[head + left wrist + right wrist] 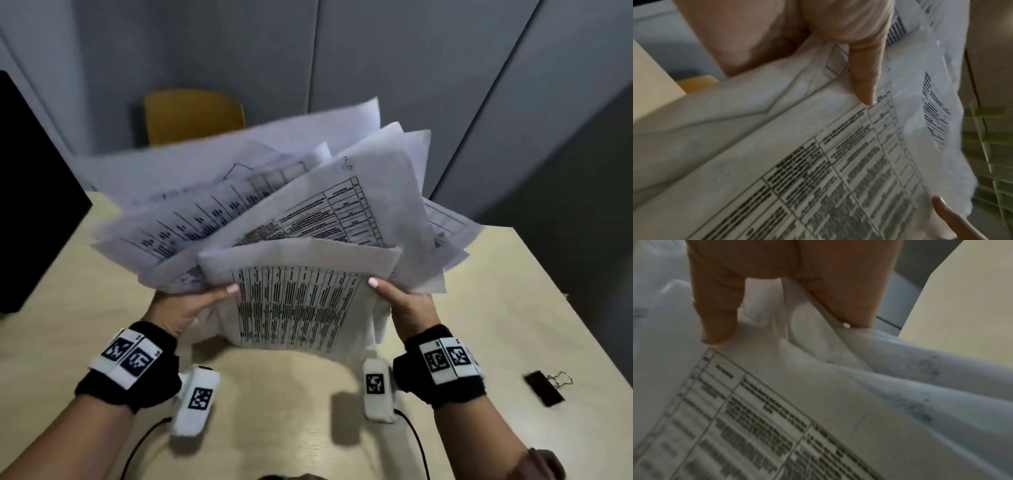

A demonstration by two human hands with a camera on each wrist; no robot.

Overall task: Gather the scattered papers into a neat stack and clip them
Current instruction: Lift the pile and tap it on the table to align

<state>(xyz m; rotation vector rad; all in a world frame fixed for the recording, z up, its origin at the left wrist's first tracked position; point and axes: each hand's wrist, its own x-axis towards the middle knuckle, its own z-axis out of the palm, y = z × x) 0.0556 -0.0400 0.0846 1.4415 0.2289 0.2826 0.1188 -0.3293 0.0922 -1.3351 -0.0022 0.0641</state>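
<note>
Between your two thumbs, the loose bundle of papers [274, 219] fans up off the table [281, 411], its lower edge near the tabletop. Your left hand [186, 310] pinches the bundle's left side and your right hand [402, 305] pinches its right, each thumb on the front sheet with the fingers behind. The sheets overlap too much to count; several printed tables show. One black binder clip [544, 389] lies on the table well to your right. One yellow chair [193, 118] stands behind the table. Only your left wrist view shows a fingertip [865, 91] pressed on a sheet; only your right wrist view shows paper creased between thumb [717, 318] and finger.
</note>
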